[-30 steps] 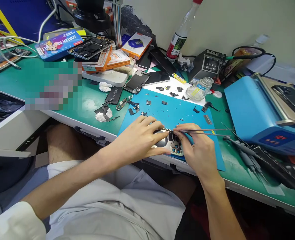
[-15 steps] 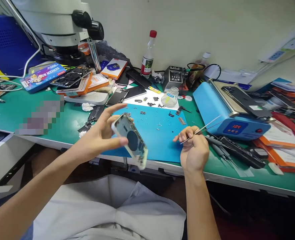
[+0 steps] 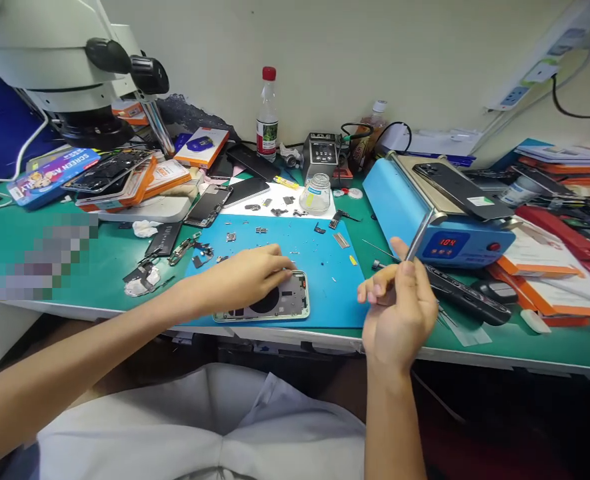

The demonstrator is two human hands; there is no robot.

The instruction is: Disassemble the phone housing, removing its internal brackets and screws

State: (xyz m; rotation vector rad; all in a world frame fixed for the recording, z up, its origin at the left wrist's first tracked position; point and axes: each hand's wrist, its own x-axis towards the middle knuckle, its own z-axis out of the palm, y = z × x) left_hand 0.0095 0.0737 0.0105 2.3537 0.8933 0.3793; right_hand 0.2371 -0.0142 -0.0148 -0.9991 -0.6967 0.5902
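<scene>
A phone housing (image 3: 295, 300) with a pale green rim lies flat on the blue mat (image 3: 335, 303), its inner side up and a dark round pad near its middle. My left hand (image 3: 247, 280) reaches over it from the left, fingers closed together at the far edge; the thumb is hidden. To the right, my right hand (image 3: 399, 307) is raised above the mat's edge, closed around metal tweezers (image 3: 419, 235) that point up and away. Small phone parts (image 3: 261, 230) and bits are scattered on the mat beyond the housing.
A blue heating machine (image 3: 439, 230) reading 104 stands on the right, a black phone (image 3: 457, 190) on top. A glass jar (image 3: 317, 197) and a bottle (image 3: 267, 123) stand behind the mat. A microscope (image 3: 75, 73) overhangs boxes at left. A black tool (image 3: 467, 297) lies right.
The phone housing was tilted in the air in my left hand; now it lies flat on the mat under that hand. The tweezers have turned more upright in my right hand. The view has shifted right.
</scene>
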